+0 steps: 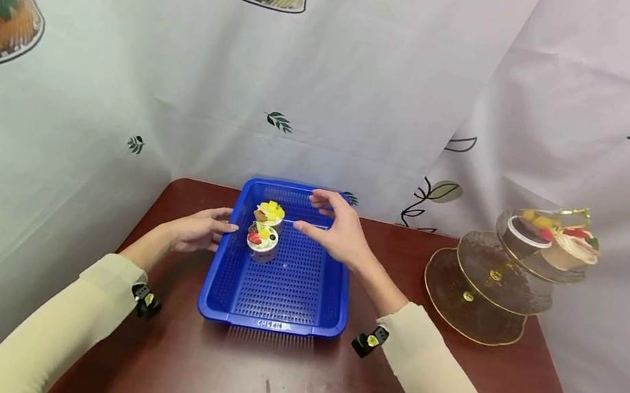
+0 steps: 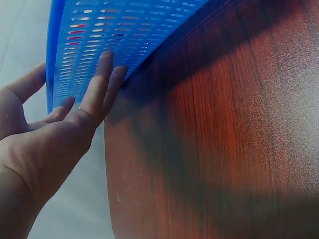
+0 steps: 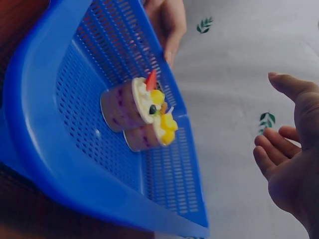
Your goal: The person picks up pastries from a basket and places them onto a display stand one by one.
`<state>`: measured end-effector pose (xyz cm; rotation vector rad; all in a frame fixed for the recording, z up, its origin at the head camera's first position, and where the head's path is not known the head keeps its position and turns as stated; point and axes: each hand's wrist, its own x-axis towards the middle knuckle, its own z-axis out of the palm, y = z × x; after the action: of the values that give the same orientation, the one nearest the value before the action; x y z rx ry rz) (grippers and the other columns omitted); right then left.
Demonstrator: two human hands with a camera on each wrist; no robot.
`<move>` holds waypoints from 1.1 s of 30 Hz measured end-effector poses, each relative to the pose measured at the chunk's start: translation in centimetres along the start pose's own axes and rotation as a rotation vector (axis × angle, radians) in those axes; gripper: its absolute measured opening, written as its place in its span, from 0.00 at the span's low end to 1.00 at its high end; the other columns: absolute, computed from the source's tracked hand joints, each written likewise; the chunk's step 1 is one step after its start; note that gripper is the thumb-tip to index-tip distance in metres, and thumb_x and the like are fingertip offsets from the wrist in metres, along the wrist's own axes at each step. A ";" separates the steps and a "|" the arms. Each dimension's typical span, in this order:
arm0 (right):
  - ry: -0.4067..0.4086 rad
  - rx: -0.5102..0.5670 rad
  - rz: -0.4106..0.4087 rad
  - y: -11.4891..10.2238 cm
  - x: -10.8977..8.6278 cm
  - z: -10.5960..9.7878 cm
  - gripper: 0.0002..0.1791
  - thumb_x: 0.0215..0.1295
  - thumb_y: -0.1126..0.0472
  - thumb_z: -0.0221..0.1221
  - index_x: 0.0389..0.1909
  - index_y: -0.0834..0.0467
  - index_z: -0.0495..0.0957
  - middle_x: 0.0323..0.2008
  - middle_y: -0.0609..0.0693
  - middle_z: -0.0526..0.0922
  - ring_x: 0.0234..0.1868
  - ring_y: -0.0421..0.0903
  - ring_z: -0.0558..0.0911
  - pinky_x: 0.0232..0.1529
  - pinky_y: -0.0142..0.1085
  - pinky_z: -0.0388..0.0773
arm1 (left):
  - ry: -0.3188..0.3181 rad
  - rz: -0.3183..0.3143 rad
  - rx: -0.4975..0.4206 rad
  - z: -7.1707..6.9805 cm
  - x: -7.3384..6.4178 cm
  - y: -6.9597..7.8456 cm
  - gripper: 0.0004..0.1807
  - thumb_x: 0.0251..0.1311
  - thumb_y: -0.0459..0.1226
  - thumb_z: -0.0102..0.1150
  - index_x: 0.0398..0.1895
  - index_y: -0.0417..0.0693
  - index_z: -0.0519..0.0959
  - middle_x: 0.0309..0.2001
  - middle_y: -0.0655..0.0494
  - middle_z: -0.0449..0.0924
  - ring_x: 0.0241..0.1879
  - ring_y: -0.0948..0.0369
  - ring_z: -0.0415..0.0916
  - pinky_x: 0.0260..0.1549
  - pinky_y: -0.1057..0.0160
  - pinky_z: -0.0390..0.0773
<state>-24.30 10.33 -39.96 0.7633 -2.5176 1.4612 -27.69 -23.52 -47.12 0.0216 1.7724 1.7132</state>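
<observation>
A blue plastic basket point(image 1: 271, 323) with perforated walls stands on the table. My left hand point(image 1: 199, 229) is at its left side, thumb by the rim and extended fingers point(image 2: 99, 82) against the outer wall. Two dessert cups stand close together inside, along the left wall. The nearer cup point(image 1: 263, 252) has white cream, a strawberry piece and other fruit on top; yellow cubes top the farther cup point(image 1: 272, 209). Above the basket's right part my right hand point(image 1: 340, 232) hovers with thumb and fingers spread, holding nothing. In the right wrist view it appears apart from the basket.
To the right stands a three-tiered clear stand point(image 1: 496, 275) with gold edges. Its top tier bears a dark-topped cup point(image 1: 524, 235) and a cream-topped cup point(image 1: 571, 250). Behind the reddish-brown table point(image 1: 265, 383) hangs a white patterned curtain point(image 1: 333, 88).
</observation>
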 end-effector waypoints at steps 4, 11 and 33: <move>-0.018 0.021 0.019 0.3 0.3 0.9 0.39 0.57 0.45 0.71 0.67 0.55 0.69 0.58 0.53 0.77 0.59 0.43 0.76 0.61 0.38 0.73 | 0.025 -0.004 -0.016 0.0 0.4 0.2 0.34 0.72 0.40 0.55 0.76 0.52 0.52 0.66 0.36 0.67 0.56 0.43 0.77 0.50 0.42 0.79; -0.017 0.100 0.040 1.0 1.2 2.9 0.37 0.56 0.50 0.72 0.65 0.57 0.70 0.57 0.53 0.78 0.58 0.46 0.77 0.61 0.42 0.74 | 0.084 0.032 0.038 -0.2 1.5 1.3 0.31 0.75 0.41 0.49 0.76 0.50 0.52 0.67 0.37 0.66 0.55 0.43 0.77 0.49 0.42 0.80; -0.231 -0.019 0.106 3.1 0.4 7.0 0.38 0.56 0.49 0.72 0.62 0.66 0.71 0.56 0.59 0.78 0.56 0.53 0.78 0.57 0.43 0.76 | 0.079 0.058 0.095 -0.3 2.5 2.3 0.27 0.77 0.36 0.42 0.75 0.44 0.53 0.64 0.34 0.69 0.51 0.46 0.79 0.45 0.46 0.82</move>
<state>-25.25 5.55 -45.87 0.8531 -2.7773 1.4543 -30.77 -22.38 -46.23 0.0467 1.9272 1.6899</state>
